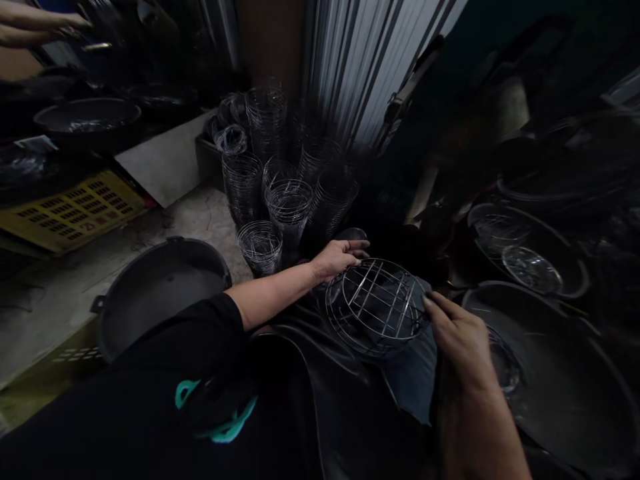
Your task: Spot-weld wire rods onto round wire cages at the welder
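Note:
A round wire rack [383,300] with crossing bars is held over my lap, tilted, with more wire hoops showing just beneath it. The thumb and fingers of my right hand [463,337] pinch its right rim. At the far left part of the rim is my left hand [337,259], fingers stretched out to the right and the thumb close to the wire. Whether that thumb presses on the rim I cannot tell. A black apron [350,393] and blue-grey cloth [415,373] lie below the rack.
Several stacks of round wire racks [290,207] stand on the floor ahead. A black tub [165,280] sits at left, near a yellow crate [75,207]. Black basins [555,373] with wire pieces are at right. Another person's arm [40,27] shows at top left.

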